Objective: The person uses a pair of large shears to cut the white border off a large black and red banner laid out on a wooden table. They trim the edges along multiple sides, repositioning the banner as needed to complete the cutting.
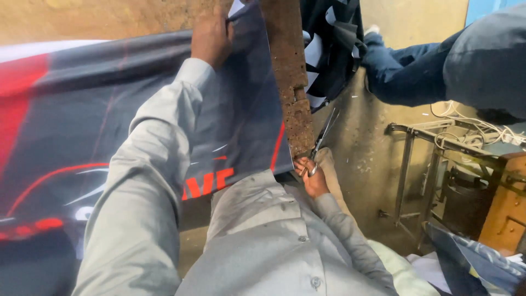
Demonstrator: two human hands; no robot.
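My left hand (211, 39) is stretched up and grips the top edge of a large dark printed banner (71, 120) with red shapes and lettering. The banner lies against a rusty metal post (289, 77). Lower down, my right hand (312, 178) holds a pair of scissors (324, 137) by the handles. The blades point up along the right side of the post, close to the banner's edge. Whether the blades are cutting the sheet cannot be told.
Another person's blue-clothed leg and grey sleeve (438, 66) reach in from the upper right. A metal frame with white wires (438, 142) stands at the right beside a wooden cabinet (507, 214). Cut banner scraps (329, 49) hang behind the post. Concrete floor (367, 153) lies below.
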